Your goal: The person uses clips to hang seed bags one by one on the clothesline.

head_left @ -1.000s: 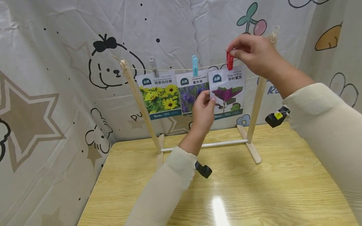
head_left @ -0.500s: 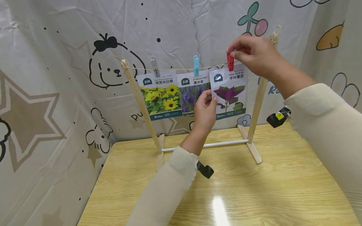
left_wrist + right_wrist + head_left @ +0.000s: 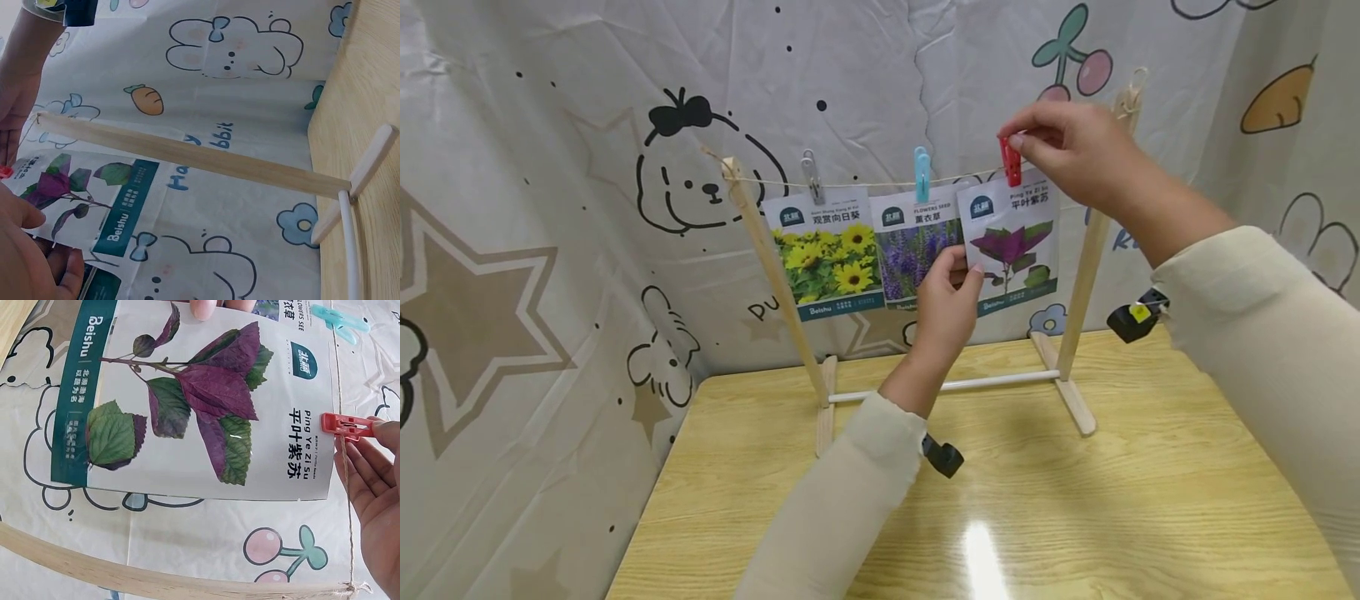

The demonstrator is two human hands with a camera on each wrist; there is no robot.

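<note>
My right hand [image 3: 1075,150] pinches a red clothespin [image 3: 1011,162] between thumb and fingers. The clothespin bites the string [image 3: 344,506] and the top edge of a white seed packet with purple-green leaves [image 3: 1011,242]. My left hand [image 3: 950,300] holds that packet's left edge, its thumb in front. This packet hangs slightly tilted, right side higher. Left of it, partly behind my left fingers, is a lavender seed packet [image 3: 910,258] under a light blue clothespin [image 3: 922,173]. A sunflower seed packet [image 3: 827,258] hangs farthest left from a grey clothespin [image 3: 812,175].
The string runs between two wooden posts, left post [image 3: 775,275] and right post [image 3: 1084,292], joined low down by a white rod [image 3: 1000,382]. The stand rests on a wood-grain table [image 3: 1075,517]. A printed curtain [image 3: 865,75] hangs close behind.
The leafy packet has shifted slightly right and tilted more, its lower right corner rising. My left hand has moved slightly right with it; the right hand keeps pinching the red clothespin.
</note>
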